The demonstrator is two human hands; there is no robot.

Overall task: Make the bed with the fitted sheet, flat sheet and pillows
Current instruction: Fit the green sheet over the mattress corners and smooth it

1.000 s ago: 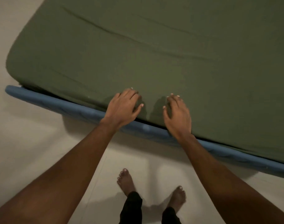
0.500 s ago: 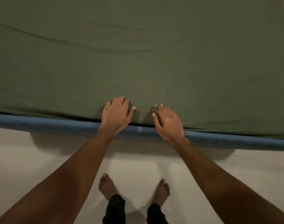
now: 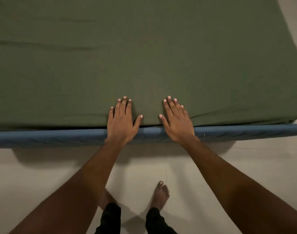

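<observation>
Both hands have flattened: left hand [image 3: 121, 121] and right hand [image 3: 176, 122] press open palms on the olive-green fitted sheet [image 3: 144, 56] over the blue-edged mattress [image 3: 60, 136]. Smoothing looks finished; the flat sheet probably comes next.

— What is worn?
— Black trousers [image 3: 110, 217], narrow at the ankle; the feet [image 3: 160, 195] are bare.
— And above?
— Forearms [image 3: 87, 179] uncovered; left hand [image 3: 120, 122] and right hand [image 3: 177, 123] bare, nails short and rounded.
</observation>
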